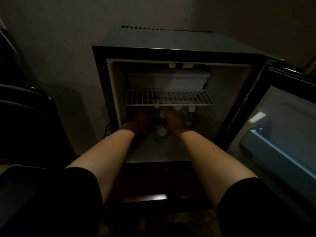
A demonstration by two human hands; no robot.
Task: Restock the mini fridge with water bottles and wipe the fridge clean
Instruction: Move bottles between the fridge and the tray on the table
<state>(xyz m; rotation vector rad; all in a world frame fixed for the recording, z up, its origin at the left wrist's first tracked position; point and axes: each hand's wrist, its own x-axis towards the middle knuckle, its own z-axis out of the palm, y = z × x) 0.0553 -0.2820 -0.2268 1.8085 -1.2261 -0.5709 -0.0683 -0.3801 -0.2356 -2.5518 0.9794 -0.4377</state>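
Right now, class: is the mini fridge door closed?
No. The fridge door is swung open to the right, leaving the wire shelf and the interior in plain view.

Black sleeves [256,202] to elbows, thin bangle [131,124] on L wrist

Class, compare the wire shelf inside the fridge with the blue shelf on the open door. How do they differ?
The wire shelf is white, an open grid of thin bars; the door shelf is blue and solid. The wire shelf spans the inside of the fridge, above the hands and bottles; the door shelf sits on the door swung open at the right. Neither shows anything on it.
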